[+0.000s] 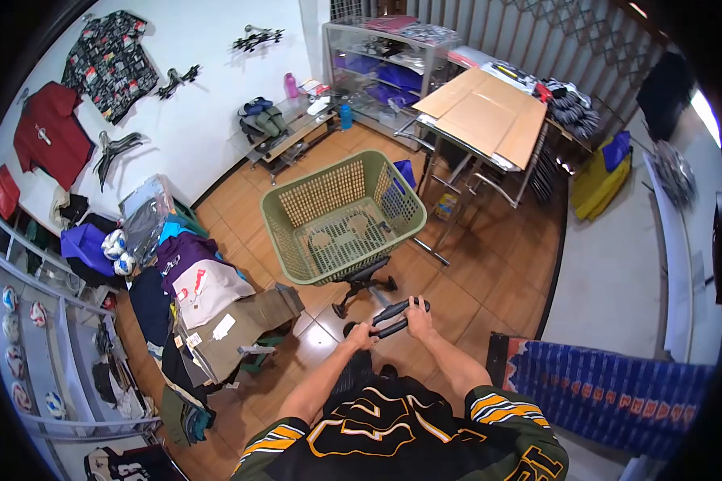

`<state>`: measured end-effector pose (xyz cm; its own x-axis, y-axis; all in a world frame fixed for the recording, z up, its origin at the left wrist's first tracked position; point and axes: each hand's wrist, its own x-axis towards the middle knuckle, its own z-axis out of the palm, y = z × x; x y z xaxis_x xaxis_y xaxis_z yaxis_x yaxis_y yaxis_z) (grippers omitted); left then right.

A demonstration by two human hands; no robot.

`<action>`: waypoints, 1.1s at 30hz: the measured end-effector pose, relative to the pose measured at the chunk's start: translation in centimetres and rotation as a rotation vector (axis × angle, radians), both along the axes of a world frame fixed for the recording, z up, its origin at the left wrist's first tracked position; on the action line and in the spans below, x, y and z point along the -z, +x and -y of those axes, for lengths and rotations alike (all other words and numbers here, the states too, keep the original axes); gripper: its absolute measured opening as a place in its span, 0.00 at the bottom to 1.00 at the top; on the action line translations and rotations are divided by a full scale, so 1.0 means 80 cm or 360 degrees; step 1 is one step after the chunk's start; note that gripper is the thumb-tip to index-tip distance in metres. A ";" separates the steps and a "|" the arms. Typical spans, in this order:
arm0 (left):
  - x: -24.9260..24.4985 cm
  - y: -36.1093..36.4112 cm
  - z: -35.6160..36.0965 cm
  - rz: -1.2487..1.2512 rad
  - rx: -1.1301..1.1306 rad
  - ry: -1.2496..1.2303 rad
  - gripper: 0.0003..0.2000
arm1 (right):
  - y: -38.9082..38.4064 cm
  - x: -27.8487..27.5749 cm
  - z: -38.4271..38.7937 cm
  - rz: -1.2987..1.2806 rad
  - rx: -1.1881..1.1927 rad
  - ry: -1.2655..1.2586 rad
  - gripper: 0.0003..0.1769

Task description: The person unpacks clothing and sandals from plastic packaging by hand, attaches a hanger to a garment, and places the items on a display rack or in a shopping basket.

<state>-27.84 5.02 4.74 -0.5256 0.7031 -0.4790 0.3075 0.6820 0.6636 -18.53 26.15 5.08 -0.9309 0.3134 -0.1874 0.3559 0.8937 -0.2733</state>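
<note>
Both my hands grip a pair of black hangers (395, 314) held out in front of me above the tiled floor. My left hand (363, 335) closes on the lower left end and my right hand (418, 317) on the right end. Just beyond them a green plastic laundry basket (341, 215) rests empty on a black wheeled chair base (367, 280). I wear a black and yellow jersey (393, 433).
Piles of folded clothes (204, 301) lie on the floor at left below shirts hung on the white wall (208, 112). A table topped with cardboard (483, 112) stands at the back right. A blue patterned cloth (610, 393) lies at right. Shelves with balls (24, 353) line the left.
</note>
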 end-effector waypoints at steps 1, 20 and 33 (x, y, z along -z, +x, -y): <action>0.002 0.015 0.005 -0.0050 0.0064 -0.0007 0.20 | 0.019 0.000 0.006 -0.0028 0.0009 -0.0025 0.15; -0.038 0.253 0.156 0.0035 0.1096 -0.0166 0.25 | 0.383 0.001 0.248 -0.0098 0.0711 -0.0131 0.13; -0.008 0.320 0.338 -0.0074 0.1464 0.0051 0.26 | 0.503 -0.015 0.484 -0.0120 0.1156 -0.0372 0.21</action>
